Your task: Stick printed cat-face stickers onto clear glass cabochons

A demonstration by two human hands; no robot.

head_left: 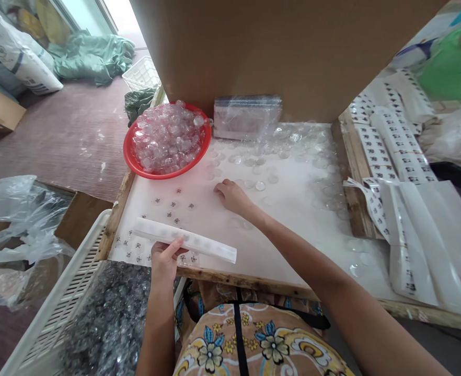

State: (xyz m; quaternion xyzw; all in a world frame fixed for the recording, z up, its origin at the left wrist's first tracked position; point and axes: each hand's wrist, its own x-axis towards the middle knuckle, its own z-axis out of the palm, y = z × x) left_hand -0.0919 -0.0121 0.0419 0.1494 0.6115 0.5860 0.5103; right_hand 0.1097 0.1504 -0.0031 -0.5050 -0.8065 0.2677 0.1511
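Note:
My left hand (166,259) grips a long white strip of sticker backing paper (191,242), thumb on top, above the table's front left part. My right hand (230,196) rests on the white tabletop, its fingers curled down at the surface; what they hold, if anything, is hidden. Small clear round discs (260,186) lie just right of those fingers and behind them. Several discs with small dark printed figures (170,214) lie on the left of the table. A red bowl (127,156) heaped with clear discs stands at the back left.
A large cardboard box (262,57) walls off the back. Plastic bags (247,119) lean before it. Printed sticker sheets (399,141) lie to the right beside a wooden rail (358,172). Below left, a white basket (64,292) holds many clear pieces.

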